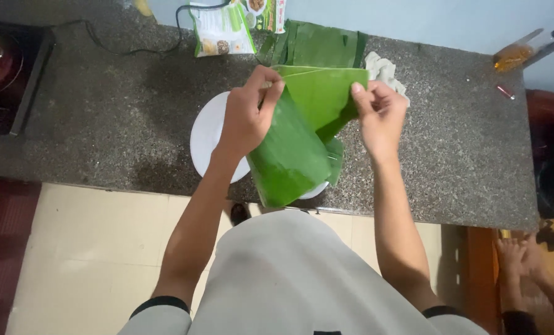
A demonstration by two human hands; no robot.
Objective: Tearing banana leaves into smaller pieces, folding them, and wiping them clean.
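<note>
**Green leaf held folded between two hands above a stone counter**

Where both hands meet, a speckled grey stone counter (463, 155) is spread beneath and to either side of them, reaching well beyond each wrist. Under the left hand a round white plate (207, 133) is seen on that counter, largely covered by the leaf and the forearm. A large bright green banana leaf (295, 152) is held up between the two hands, folded over on itself, with its lower end hanging down towards the body and past the counter's near edge. Beyond the fingertips a stack of darker green leaf pieces (317, 44) is laid flat, and a crumpled white cloth (382, 69) is found just beyond the right hand. Farther off, beyond the left hand, a printed green and white packet (222, 30) is set against the wall. The left hand (247, 118) is closed on the leaf's upper left edge, thumb and fingers pinching it. The right hand (381, 118) is pinching the leaf's upper right edge between thumb and forefinger.
</note>
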